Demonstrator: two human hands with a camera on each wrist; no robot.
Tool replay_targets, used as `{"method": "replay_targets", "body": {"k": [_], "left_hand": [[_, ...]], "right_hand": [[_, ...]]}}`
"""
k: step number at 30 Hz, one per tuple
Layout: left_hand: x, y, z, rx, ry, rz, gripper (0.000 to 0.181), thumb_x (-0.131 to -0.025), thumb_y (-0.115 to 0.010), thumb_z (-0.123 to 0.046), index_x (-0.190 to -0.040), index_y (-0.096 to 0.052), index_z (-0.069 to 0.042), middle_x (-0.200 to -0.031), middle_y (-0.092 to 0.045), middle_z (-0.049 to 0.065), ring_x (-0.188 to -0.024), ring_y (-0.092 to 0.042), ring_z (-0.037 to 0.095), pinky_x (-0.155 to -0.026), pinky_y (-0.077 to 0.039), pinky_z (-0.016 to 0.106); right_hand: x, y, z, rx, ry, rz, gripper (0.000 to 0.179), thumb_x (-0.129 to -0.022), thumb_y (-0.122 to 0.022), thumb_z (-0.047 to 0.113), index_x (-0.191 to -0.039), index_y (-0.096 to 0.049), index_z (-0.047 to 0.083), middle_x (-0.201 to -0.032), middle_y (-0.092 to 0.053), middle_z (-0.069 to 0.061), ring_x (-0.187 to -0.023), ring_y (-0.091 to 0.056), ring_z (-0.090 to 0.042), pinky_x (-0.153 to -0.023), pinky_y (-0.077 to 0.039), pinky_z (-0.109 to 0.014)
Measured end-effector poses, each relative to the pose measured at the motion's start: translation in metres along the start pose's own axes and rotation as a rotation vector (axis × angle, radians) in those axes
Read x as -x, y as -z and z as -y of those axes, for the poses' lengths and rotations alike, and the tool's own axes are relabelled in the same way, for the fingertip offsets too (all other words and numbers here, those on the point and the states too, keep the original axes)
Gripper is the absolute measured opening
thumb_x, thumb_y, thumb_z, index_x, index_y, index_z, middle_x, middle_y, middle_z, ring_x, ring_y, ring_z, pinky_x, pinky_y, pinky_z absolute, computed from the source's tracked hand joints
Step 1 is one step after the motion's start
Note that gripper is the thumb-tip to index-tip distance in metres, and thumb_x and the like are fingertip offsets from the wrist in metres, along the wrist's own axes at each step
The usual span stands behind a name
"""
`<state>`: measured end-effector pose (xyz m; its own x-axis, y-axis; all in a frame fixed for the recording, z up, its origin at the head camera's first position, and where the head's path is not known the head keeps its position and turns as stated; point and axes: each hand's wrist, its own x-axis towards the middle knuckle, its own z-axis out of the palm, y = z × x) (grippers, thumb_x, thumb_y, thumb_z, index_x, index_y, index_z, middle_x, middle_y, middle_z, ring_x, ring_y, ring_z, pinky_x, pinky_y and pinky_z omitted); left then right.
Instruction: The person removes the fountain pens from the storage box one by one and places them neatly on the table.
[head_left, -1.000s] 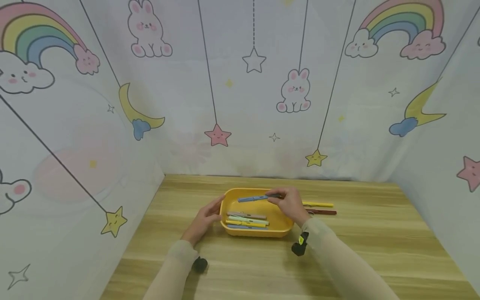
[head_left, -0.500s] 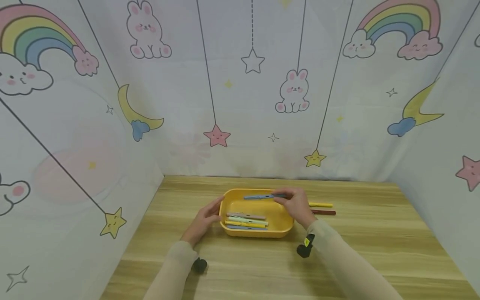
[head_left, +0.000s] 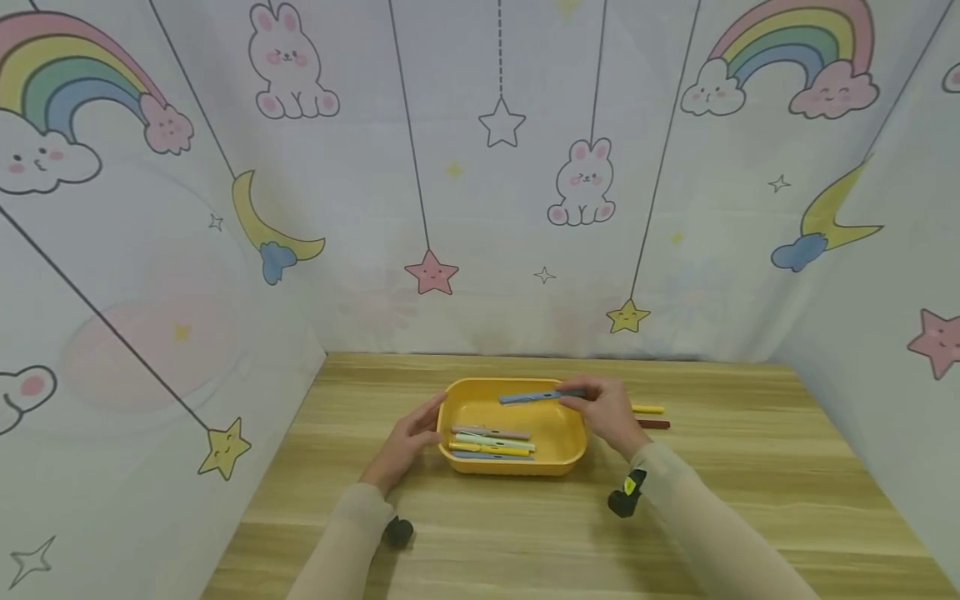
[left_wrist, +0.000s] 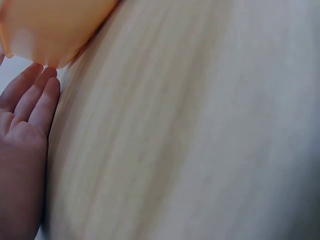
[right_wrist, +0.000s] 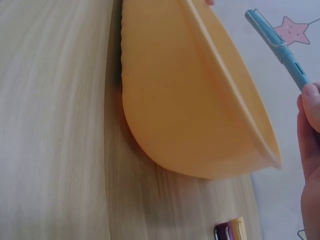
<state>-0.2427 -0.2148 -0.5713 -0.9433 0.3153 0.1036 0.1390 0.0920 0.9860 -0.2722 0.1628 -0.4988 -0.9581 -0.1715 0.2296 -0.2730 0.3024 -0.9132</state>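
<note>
A blue pen (head_left: 528, 397) with a clip on its cap is pinched between the thumb and fingers of my right hand (head_left: 609, 412), above the right half of a yellow basket (head_left: 555, 468). In the right wrist view the blue pen (right_wrist: 280, 45) points up and away, higher than the rim. My left hand (head_left: 405, 442) rests against the basket's left end, fingers straight along its side; the left wrist view shows those fingertips (left_wrist: 50, 75) at the wall. Inside the basket lie several pens: a pinkish-brown one (head_left: 495, 432), a pale green one, a yellow one (head_left: 487, 449) and a blue one.
Right of the basket, a yellow pen (head_left: 648, 409) and a dark red pen (head_left: 655, 424) lie on the wooden table (head_left: 517, 533), partly behind my right hand. A printed cloth wall (head_left: 480, 317) stands at the table's back edge, with more cloth at both sides.
My right hand has moved to the right with the blue pen, covering more of the two pens on the table. The left hand stays at the basket.
</note>
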Motion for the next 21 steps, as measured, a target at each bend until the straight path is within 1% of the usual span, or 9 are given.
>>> {"method": "replay_targets", "body": {"k": [3, 6, 8, 11, 14, 17, 21], "left_hand": [[0.000, 0.000, 0.000, -0.011, 0.001, -0.005, 0.067, -0.102, -0.061, -0.002, -0.164, -0.039, -0.015, -0.170, -0.034, 0.010, -0.156, -0.033, 0.033, -0.124, -0.031, 0.042], [-0.001, 0.000, -0.001, -0.013, -0.002, -0.007, 0.067, -0.102, -0.062, -0.002, -0.164, -0.039, -0.014, -0.170, -0.034, 0.010, -0.156, -0.033, 0.033, -0.124, -0.031, 0.042], [0.000, 0.000, -0.001, -0.017, 0.000, -0.008, 0.067, -0.102, -0.062, -0.002, -0.164, -0.039, -0.014, -0.170, -0.034, 0.009, -0.156, -0.034, 0.032, -0.124, -0.031, 0.042], [0.000, -0.001, -0.002, -0.016, 0.005, -0.011, 0.067, -0.101, -0.062, -0.002, -0.164, -0.039, -0.015, -0.170, -0.035, 0.008, -0.156, -0.034, 0.031, -0.124, -0.031, 0.042], [0.000, -0.001, -0.002, -0.016, 0.006, -0.010, 0.068, -0.101, -0.062, -0.002, -0.164, -0.039, -0.015, -0.170, -0.035, 0.008, -0.156, -0.034, 0.031, -0.124, -0.032, 0.039], [0.000, -0.001, -0.001, -0.014, 0.005, -0.008, 0.067, -0.101, -0.062, -0.003, -0.164, -0.039, -0.015, -0.170, -0.035, 0.009, -0.156, -0.034, 0.031, -0.123, -0.033, 0.037], [0.000, -0.001, -0.001, -0.016, 0.004, -0.007, 0.067, -0.102, -0.061, -0.004, -0.164, -0.039, -0.016, -0.170, -0.035, 0.008, -0.156, -0.034, 0.031, -0.124, -0.032, 0.041]], "right_hand": [[0.002, 0.004, -0.001, -0.010, -0.004, -0.006, 0.020, -0.090, -0.082, 0.005, -0.110, -0.081, -0.001, -0.113, -0.079, -0.015, -0.090, -0.072, -0.009, -0.074, -0.060, -0.020], [0.002, 0.007, -0.003, -0.021, -0.023, -0.016, 0.018, -0.090, -0.081, 0.004, -0.108, -0.082, 0.001, -0.113, -0.079, -0.014, -0.092, -0.073, -0.008, -0.077, -0.061, -0.020], [0.002, 0.009, -0.005, -0.028, -0.036, -0.024, 0.017, -0.090, -0.081, 0.004, -0.107, -0.083, 0.003, -0.113, -0.079, -0.013, -0.091, -0.073, -0.009, -0.076, -0.062, -0.023], [0.003, 0.012, -0.006, -0.012, -0.035, -0.025, 0.016, -0.091, -0.081, 0.007, -0.107, -0.084, 0.007, -0.111, -0.080, -0.011, -0.085, -0.072, -0.012, -0.069, -0.064, -0.033], [0.004, 0.015, -0.008, -0.002, -0.020, -0.022, 0.016, -0.091, -0.082, 0.009, -0.107, -0.084, 0.009, -0.110, -0.080, -0.009, -0.080, -0.071, -0.014, -0.063, -0.063, -0.042], [0.005, 0.018, -0.011, -0.015, -0.003, -0.015, 0.016, -0.091, -0.082, 0.009, -0.106, -0.084, 0.009, -0.109, -0.080, -0.010, -0.083, -0.073, -0.014, -0.064, -0.064, -0.044], [0.006, 0.020, -0.013, -0.038, 0.003, -0.004, 0.016, -0.091, -0.081, 0.008, -0.107, -0.084, 0.008, -0.109, -0.080, -0.013, -0.086, -0.076, -0.016, -0.067, -0.065, -0.043]]}}
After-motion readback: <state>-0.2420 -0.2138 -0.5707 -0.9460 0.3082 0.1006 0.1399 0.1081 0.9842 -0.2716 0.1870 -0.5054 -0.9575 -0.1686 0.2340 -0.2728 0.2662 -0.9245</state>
